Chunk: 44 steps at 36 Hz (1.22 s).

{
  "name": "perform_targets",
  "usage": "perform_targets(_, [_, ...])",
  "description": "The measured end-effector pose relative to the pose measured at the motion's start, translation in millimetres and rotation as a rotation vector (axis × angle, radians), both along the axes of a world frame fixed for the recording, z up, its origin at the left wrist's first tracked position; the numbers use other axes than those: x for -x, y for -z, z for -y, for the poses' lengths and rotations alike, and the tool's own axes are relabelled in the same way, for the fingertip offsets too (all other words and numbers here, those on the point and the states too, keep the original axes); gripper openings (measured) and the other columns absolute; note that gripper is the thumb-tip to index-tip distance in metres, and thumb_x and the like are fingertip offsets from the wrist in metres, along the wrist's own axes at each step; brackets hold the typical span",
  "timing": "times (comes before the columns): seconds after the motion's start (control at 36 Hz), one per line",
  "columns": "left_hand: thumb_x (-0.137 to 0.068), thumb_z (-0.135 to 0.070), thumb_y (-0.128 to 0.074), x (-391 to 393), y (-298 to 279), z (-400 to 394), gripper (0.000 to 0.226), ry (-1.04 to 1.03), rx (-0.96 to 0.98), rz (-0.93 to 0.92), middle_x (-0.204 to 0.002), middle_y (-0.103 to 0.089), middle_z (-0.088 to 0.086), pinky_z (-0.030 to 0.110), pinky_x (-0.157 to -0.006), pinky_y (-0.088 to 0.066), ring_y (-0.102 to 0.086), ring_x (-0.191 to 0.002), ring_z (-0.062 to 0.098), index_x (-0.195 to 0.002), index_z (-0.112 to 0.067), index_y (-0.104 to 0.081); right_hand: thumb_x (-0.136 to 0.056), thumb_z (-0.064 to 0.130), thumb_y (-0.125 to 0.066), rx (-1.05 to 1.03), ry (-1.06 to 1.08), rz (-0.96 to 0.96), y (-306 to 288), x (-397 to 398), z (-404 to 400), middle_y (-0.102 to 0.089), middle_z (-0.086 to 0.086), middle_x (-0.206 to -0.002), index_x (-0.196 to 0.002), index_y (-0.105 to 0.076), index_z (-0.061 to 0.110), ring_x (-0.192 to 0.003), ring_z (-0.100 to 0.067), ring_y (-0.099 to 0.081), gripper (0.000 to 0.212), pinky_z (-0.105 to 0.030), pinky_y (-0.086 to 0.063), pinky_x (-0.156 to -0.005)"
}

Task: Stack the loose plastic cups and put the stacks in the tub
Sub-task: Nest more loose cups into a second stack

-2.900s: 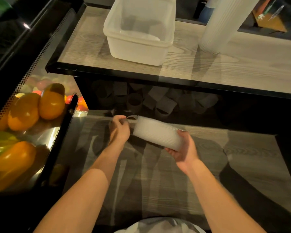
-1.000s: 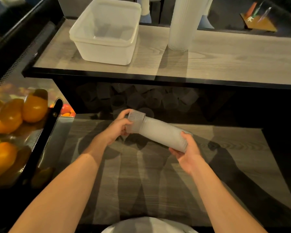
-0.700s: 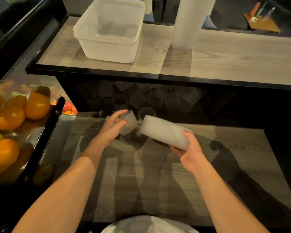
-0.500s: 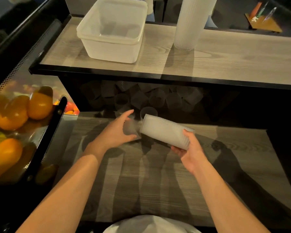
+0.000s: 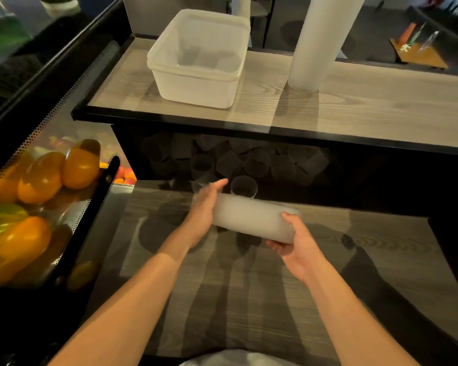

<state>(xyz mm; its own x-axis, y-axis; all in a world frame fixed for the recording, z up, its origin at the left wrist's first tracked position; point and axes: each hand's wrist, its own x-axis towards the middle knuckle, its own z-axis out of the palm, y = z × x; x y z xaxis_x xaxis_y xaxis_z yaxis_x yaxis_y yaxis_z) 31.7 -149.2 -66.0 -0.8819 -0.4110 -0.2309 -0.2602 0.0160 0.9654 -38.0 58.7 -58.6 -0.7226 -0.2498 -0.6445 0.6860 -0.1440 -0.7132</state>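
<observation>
Translucent white plastic cups, nested into a short stack [image 5: 251,219], lie sideways in the air above the grey wood-grain tabletop [image 5: 249,299]. The right hand [image 5: 298,248] grips the stack's near end, fingers curled under it; the left hand [image 5: 205,210] presses flat, straight fingers against the far end. Loose clear cups [image 5: 243,187] sit under the upper shelf [image 5: 368,107], which carries the empty translucent rectangular plastic tub [image 5: 196,83] and a tall white cup column [image 5: 315,43]. No writing is legible.

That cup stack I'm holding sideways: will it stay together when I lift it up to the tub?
Probably light: the cup stack is thin translucent plastic. Held sideways between the left hand and right hand, it may slide apart if tilted. Set down flat, it would likely roll.
</observation>
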Motion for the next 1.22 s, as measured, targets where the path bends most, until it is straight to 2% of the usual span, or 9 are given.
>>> perform_targets(0.08, [-0.104, -0.038, -0.034, 19, 7, 21, 0.038, -0.301, 0.476, 0.056, -0.140, -0.045, 0.004, 0.033, -0.109, -0.028, -0.034, -0.132, 0.023, -0.135, -0.026, -0.053, -0.095, 0.028, -0.068, -0.008, 0.066, -0.003, 0, 3, 7, -0.059, -0.014, -0.129, -0.130, -0.057, 0.019, -0.105, -0.028, -0.064, 0.039, -0.033, -0.059, -0.062])
perform_targets(0.17, [-0.096, -0.026, -0.053, 34, 17, 39, 0.048, -0.026, 0.893, 0.228, -0.136, -0.047, 0.010, 0.041, -0.108, -0.035, -0.036, -0.129, 0.031, -0.142, -0.016, -0.043, -0.093, 0.028, -0.071, -0.023, 0.129, 0.002, 3, 4, 15, -0.059, -0.014, -0.125, -0.131, -0.054, 0.021, -0.115, -0.035, -0.065, 0.042, -0.034, -0.062, -0.063])
perform_targets(0.31, [-0.087, -0.037, -0.061, 37, 31, 46, 0.070, 0.296, 1.117, 0.434, -0.139, -0.038, 0.009, 0.043, -0.102, -0.037, -0.036, -0.121, 0.033, -0.150, -0.031, -0.028, -0.091, 0.029, -0.074, -0.078, 0.180, -0.020, 7, 5, 23, -0.055, -0.011, -0.122, -0.144, -0.051, 0.027, -0.114, -0.036, -0.063, 0.058, -0.041, -0.061, -0.081])
perform_targets(0.47, [-0.085, -0.045, -0.066, 30, 37, 51, 0.042, 0.162, 0.896, 0.528, -0.130, -0.033, 0.013, 0.043, -0.102, -0.036, -0.035, -0.119, 0.033, -0.115, -0.018, -0.053, -0.091, 0.027, -0.076, -0.070, 0.206, -0.028, 10, 1, 23, -0.054, -0.010, -0.126, -0.148, -0.047, 0.029, -0.110, -0.031, -0.061, 0.064, -0.043, -0.060, -0.087])
perform_targets(0.61, [-0.082, -0.058, -0.066, 22, 15, 53, 0.045, -0.401, 0.235, 0.274, -0.096, -0.064, 0.012, 0.036, -0.080, -0.047, -0.062, -0.096, 0.032, -0.072, -0.016, -0.053, -0.090, 0.026, -0.077, -0.034, 0.214, -0.014, 6, -3, 22, -0.051, -0.013, -0.135, -0.152, -0.044, 0.028, -0.118, -0.034, -0.058, 0.070, -0.045, -0.061, -0.088])
perform_targets(0.75, [-0.088, -0.031, -0.071, 18, -5, 43, 0.030, -0.245, -0.283, 0.063, -0.121, -0.064, 0.015, 0.040, -0.092, -0.055, -0.064, -0.109, 0.024, -0.106, -0.011, -0.058, -0.091, 0.029, -0.076, -0.021, 0.161, -0.018, -1, 2, 20, -0.055, -0.013, -0.129, -0.146, -0.050, 0.025, -0.114, -0.032, -0.062, 0.061, -0.041, -0.062, -0.081])
perform_targets(0.86, [-0.093, -0.018, -0.065, 12, -9, 47, 0.059, -0.088, -0.401, 0.058, -0.121, -0.055, 0.003, 0.037, -0.092, -0.053, -0.059, -0.112, 0.019, -0.143, -0.026, -0.036, -0.093, 0.028, -0.073, -0.031, 0.091, -0.049, -7, 14, 14, -0.053, -0.010, -0.123, -0.139, -0.052, 0.024, -0.106, -0.027, -0.060, 0.051, -0.037, -0.059, -0.076])
perform_targets(1.11, [-0.088, -0.041, -0.063, 15, 3, 33, 0.052, 0.143, -0.341, 0.168, -0.134, -0.049, 0.003, 0.043, -0.098, -0.052, -0.056, -0.119, 0.024, -0.137, -0.030, -0.047, -0.093, 0.026, -0.073, -0.023, 0.007, -0.107, -8, 36, 9, -0.056, -0.009, -0.126, -0.142, -0.050, 0.024, -0.111, -0.026, -0.061, 0.054, -0.035, -0.060, -0.072])
perform_targets(1.22, [-0.105, -0.044, -0.031, 38, 6, 21, 0.037, -0.137, -0.284, 0.148, -0.130, -0.059, 0.008, 0.043, -0.097, -0.048, -0.063, -0.105, 0.023, -0.125, -0.025, -0.055, -0.093, 0.025, -0.072, -0.025, 0.118, -0.119, -4, 46, 0, -0.059, -0.011, -0.125, -0.132, -0.054, 0.018, -0.106, -0.024, -0.064, 0.044, -0.031, -0.063, -0.062])
